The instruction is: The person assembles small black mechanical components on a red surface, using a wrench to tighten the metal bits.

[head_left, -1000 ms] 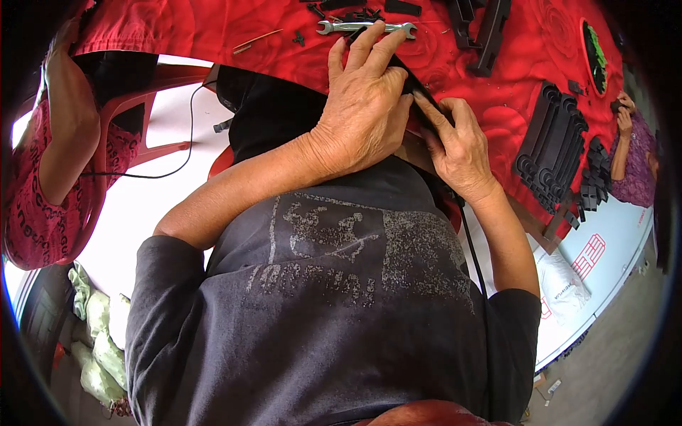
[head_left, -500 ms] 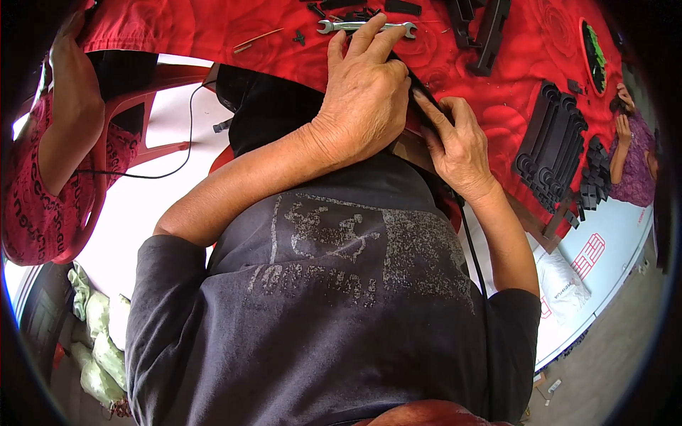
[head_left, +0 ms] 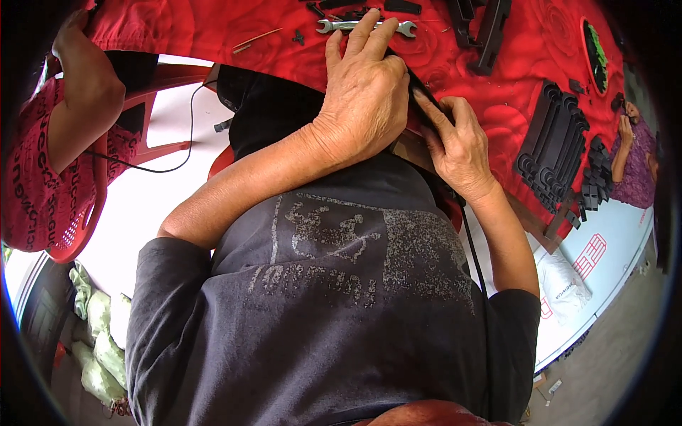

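My left hand lies back up at the near edge of the red-covered table, fingers stretched and spread toward a double open-ended wrench. Whether the fingertips touch the wrench I cannot tell; its middle is partly covered by them. Under that hand's right side and across to my right hand runs a dark long piece, mostly hidden. My right hand is closed on it, index finger along it and the other fingers curled. The left thumb is out of sight.
Black plastic rails lie at the far side, with stacked black parts at the right. Small black pieces and a thin stick sit farther left. One co-worker sits at the left, another at the far right.
My left fingers have shifted very slightly; the right hand stays in place. The co-worker at the left has moved an arm and leaned a little to the right.
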{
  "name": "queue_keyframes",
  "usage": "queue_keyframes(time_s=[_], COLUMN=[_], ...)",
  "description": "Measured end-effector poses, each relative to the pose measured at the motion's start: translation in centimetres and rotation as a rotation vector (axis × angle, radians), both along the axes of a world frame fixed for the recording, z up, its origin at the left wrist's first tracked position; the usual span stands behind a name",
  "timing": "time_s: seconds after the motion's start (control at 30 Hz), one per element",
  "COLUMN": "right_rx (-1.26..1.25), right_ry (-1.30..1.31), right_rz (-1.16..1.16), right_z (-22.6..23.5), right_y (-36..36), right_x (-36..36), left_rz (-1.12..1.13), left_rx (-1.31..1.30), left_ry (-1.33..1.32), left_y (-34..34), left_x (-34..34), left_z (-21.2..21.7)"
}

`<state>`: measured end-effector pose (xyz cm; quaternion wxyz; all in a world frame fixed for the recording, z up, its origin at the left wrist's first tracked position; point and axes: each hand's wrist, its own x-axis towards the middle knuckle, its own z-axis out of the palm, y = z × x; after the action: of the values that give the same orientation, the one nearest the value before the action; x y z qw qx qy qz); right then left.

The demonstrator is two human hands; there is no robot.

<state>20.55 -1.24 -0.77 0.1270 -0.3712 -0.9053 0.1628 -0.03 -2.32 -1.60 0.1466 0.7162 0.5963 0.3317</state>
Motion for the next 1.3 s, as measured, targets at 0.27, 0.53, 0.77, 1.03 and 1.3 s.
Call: queue_keyframes(time_s=[0.27,0.53,0.77,1.03,1.3], right_rx=[0.005,0.005,0.016,0.004,-0.016], right_ry=[0.001,0.002,-0.002,0.014,0.015], right_rz=[0.005,0.005,0.003,0.006,-0.005], right_z=[0.0,0.0,0.1,0.1,0.2], right_y=[0.0,0.1,0.1,0.0,-0.1], right_x=[0.0,-0.1,0.0,0.0,0.0], left_rz=[0.015,-0.007,-0.020,-0.124,-0.289], left_rx=[-0.007,0.006,0.051,0.074,0.040], left_ry=[-0.019,-0.052,-0.071,0.111,0.321], left_y=[0.0,-0.1,-0.3,-0.7,0.2], left_x=[0.0,0.0,-0.9,-1.2,-1.3], left_z=[-0.1,-0.1,0.1,1.1,2.0])
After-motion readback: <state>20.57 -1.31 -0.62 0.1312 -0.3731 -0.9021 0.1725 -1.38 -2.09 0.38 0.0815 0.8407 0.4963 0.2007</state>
